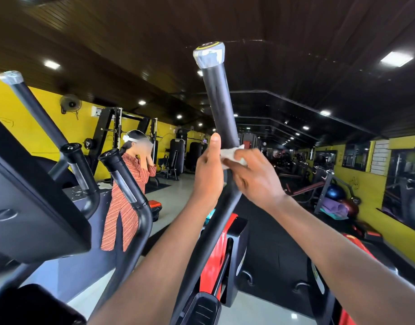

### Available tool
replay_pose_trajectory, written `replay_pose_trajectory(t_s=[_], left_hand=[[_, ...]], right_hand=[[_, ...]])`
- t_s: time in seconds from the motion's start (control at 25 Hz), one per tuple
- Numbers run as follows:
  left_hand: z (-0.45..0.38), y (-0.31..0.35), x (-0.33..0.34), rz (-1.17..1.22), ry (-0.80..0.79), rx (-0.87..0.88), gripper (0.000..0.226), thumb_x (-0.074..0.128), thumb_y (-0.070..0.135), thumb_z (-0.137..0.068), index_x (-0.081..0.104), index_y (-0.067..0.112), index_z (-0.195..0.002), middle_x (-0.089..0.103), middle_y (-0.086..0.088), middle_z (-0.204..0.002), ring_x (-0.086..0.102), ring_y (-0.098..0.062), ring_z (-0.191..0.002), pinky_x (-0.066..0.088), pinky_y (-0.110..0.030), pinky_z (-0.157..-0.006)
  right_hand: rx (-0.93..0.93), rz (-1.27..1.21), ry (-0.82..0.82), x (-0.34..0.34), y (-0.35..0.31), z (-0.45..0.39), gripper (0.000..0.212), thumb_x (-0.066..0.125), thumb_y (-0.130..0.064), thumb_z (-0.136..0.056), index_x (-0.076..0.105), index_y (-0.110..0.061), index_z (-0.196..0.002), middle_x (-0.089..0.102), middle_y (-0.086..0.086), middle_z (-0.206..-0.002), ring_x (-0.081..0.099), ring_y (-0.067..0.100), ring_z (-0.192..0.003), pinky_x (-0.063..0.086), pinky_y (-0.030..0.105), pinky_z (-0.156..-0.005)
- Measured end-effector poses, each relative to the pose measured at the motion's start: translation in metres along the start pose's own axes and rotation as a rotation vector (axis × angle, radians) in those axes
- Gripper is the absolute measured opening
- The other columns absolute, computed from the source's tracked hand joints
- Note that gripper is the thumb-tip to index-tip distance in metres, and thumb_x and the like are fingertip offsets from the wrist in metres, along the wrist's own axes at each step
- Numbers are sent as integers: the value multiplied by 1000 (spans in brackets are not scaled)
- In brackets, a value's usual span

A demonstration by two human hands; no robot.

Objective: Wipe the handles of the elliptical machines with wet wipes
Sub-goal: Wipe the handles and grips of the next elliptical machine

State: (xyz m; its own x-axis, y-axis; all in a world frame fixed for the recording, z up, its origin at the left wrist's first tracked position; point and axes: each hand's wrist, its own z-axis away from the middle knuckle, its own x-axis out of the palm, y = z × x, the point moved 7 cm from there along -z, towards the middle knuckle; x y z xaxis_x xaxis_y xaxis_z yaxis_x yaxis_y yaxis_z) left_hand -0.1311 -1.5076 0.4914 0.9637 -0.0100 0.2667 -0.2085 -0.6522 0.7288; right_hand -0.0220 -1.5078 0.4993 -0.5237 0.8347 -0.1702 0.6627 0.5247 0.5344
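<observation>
The black elliptical handle [219,109] rises up the middle of the view and ends in a silver cap. My left hand [207,174] grips the handle from the left at its bend, thumb pointing up along it. My right hand [258,181] reaches in from the right and pinches a white wet wipe [230,154] against the handle, just above the left hand's fingers. Part of the wipe is hidden between the two hands.
The machine's other long handle [35,109] and two short fixed grips [78,165] [122,174] stand at the left beside the dark console [26,195]. A person in a striped orange top [126,195] stands behind them. Red machine housing [215,249] lies below, and gym balls [335,193] lie at the right.
</observation>
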Motion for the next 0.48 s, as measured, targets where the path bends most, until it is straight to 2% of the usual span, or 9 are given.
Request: replay_pose_trajectory(t_s=[0.08,0.16,0.24,0.32,0.4,0.48], left_hand=[[4,-10,1,-39,-17,-35,36,35,54,-98,63,38,-83,72,14,-82,68,0,-83,53,-31,-87],[7,-22,0,-72,-38,-67,40,33,57,-97,65,38,-82,72,15,-82,68,4,-82,53,-31,-84],[12,-36,1,-102,-77,-92,50,30,57,-99,73,44,-75,73,15,-86,68,-1,-93,51,-38,-96],[15,-48,1,-99,-103,-96,48,30,60,-98,70,59,-73,73,8,-101,65,-12,-108,44,-44,-107],[17,-58,-2,-98,-85,-123,43,34,74,-87,71,53,-79,70,2,-115,61,-14,-115,41,-45,-110],[20,-69,-9,-131,-57,-155,47,36,80,-78,67,46,-88,68,1,-121,60,-14,-118,42,-42,-109]], right_hand=[[-8,5,-105,10,-2,19,30,43,-11,-93,72,-7,-103,45,3,-99,48,23,-79,52,37,-63],[15,-6,-176,12,-2,26,28,50,-13,-85,74,-9,-98,51,4,-88,54,22,-71,54,34,-56],[80,-38,-179,9,1,24,27,51,-14,-85,74,-10,-99,51,7,-78,53,19,-64,50,29,-48],[146,-76,-154,8,1,25,29,50,-12,-88,72,-7,-105,49,9,-77,49,19,-63,46,27,-48],[242,-133,-169,13,-1,33,29,53,-8,-87,71,-8,-109,48,10,-79,48,16,-62,46,26,-50],[440,-220,-225,20,-2,46,30,62,-4,-83,71,-12,-111,45,6,-82,46,11,-62,46,22,-55]])
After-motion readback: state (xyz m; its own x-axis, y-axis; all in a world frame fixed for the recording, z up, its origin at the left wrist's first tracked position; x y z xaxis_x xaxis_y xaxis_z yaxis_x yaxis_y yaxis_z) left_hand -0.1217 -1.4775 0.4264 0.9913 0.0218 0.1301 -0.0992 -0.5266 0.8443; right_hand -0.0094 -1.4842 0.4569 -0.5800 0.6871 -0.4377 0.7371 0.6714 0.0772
